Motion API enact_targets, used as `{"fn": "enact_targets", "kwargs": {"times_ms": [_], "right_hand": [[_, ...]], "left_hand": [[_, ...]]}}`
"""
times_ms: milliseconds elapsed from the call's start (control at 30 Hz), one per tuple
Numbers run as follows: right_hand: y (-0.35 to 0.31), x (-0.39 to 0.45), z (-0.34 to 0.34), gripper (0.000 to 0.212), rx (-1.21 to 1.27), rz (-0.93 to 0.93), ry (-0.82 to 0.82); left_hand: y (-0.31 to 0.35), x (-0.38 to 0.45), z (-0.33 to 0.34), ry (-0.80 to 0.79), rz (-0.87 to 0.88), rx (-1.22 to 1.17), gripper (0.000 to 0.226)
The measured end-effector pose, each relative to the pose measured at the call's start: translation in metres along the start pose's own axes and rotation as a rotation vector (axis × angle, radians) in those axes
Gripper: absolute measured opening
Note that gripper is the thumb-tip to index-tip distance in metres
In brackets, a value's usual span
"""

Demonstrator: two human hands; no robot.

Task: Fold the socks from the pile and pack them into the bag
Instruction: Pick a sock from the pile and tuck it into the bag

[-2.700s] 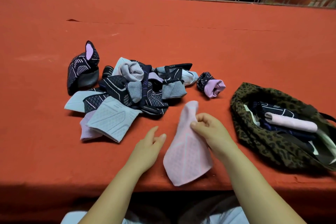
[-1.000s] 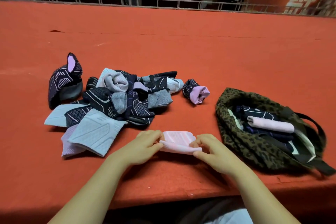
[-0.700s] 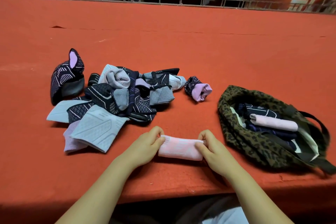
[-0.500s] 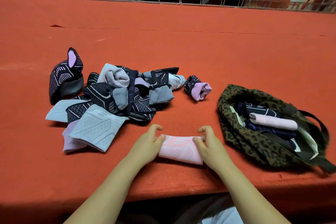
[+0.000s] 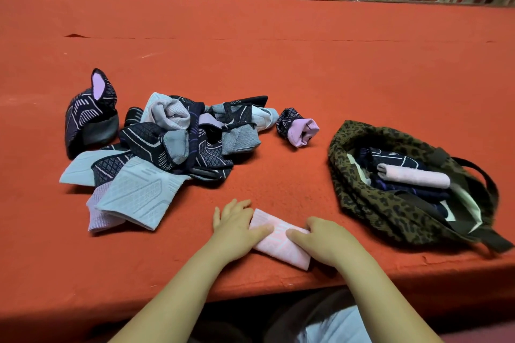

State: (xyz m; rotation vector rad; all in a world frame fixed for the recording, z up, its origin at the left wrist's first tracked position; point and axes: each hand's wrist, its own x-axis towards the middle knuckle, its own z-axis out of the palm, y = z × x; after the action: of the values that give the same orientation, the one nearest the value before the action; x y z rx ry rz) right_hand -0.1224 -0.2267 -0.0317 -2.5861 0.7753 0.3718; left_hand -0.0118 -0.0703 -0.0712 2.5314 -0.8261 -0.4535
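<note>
Pressing down on the folded pink sock [image 5: 280, 239], both hands work at the near edge of the surface [image 5: 278, 64], just in front of the person. The left hand [image 5: 237, 227] lies flat with fingers straight over the sock's left end, thumb laid across its top; that grip is open and clasps nothing. The right hand [image 5: 326, 239] covers the right end with fingers bent over it, thumb pointing in toward the other thumb; whether those fingers curl under the fabric I cannot tell. Holding it from both ends this way likely flattens the fold so the small bundle keeps its shape when lifted.

Toward the right edge sits the leopard-print bag [image 5: 362, 198], mouth gaping upward, with dark folded socks and a pale pink roll [image 5: 412, 175] already inside. It lies near the right hand, which would make for a short carry. On the left side of the surface lies the pile of socks [image 5: 167, 147], a tangle of dark patterned, grey and pale blue pieces, with one stray dark-and-lilac sock [image 5: 296, 127] between pile and bag. Judging by that pile, much folding remains.
</note>
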Motion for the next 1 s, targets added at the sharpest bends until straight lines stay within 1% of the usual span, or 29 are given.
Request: {"fn": "enact_targets", "kwargs": {"times_ms": [33,67,100,133,200,300,367,467,533,600,700,767,800,867,933,1000], "right_hand": [[0.000,-0.002,-0.001,0.041,0.041,-0.006,-0.013],[0.002,-0.005,-0.003,0.041,0.124,-0.013,-0.012],[0.005,-0.008,-0.006,0.039,0.246,-0.016,0.011],[0.007,-0.011,-0.009,0.036,0.398,-0.017,0.051],[0.015,-0.013,-0.017,0.034,0.687,-0.025,0.181],[0.031,-0.009,-0.037,0.041,0.885,-0.067,0.358],[0.045,-0.008,-0.058,0.040,0.931,-0.078,0.467],[0.080,-0.006,-0.096,0.038,0.905,-0.054,0.659],[0.107,0.002,-0.116,0.038,0.886,-0.020,0.780],[0.131,0.014,-0.135,0.034,0.857,0.027,0.838],[0.155,0.037,-0.158,0.028,0.849,0.048,0.860],[0.170,0.052,-0.167,0.024,0.695,0.051,0.853],[0.178,0.058,-0.169,0.021,0.618,0.063,0.814],[0.192,0.064,-0.170,0.017,0.445,0.111,0.676],[0.203,0.066,-0.166,0.018,0.294,0.163,0.567],[0.209,0.069,-0.159,0.024,0.206,0.182,0.570]], "left_hand": [[0.004,0.000,0.000,0.039,0.017,-0.156,0.035],[0.012,-0.001,-0.002,0.064,0.026,-0.372,0.024],[0.022,-0.001,-0.003,0.073,0.024,-0.593,0.023],[0.031,0.000,-0.004,0.081,0.022,-0.765,0.029],[0.050,0.006,-0.006,0.101,0.015,-0.952,0.034],[0.081,0.024,-0.008,0.113,0.061,-1.062,0.032],[0.104,0.039,-0.013,0.084,0.113,-1.054,0.036],[0.149,0.061,-0.018,-0.032,0.169,-1.022,0.040],[0.178,0.076,-0.018,-0.128,0.187,-1.044,0.035],[0.205,0.091,-0.017,-0.183,0.181,-1.052,0.029],[0.234,0.119,-0.012,-0.161,0.181,-1.060,0.027],[0.248,0.137,-0.004,-0.127,0.184,-0.998,0.028],[0.252,0.144,0.002,-0.116,0.185,-0.925,0.029],[0.253,0.152,0.015,-0.115,0.201,-0.737,0.030],[0.248,0.157,0.027,-0.114,0.240,-0.527,0.024],[0.244,0.160,0.035,-0.094,0.263,-0.354,0.024]]}}
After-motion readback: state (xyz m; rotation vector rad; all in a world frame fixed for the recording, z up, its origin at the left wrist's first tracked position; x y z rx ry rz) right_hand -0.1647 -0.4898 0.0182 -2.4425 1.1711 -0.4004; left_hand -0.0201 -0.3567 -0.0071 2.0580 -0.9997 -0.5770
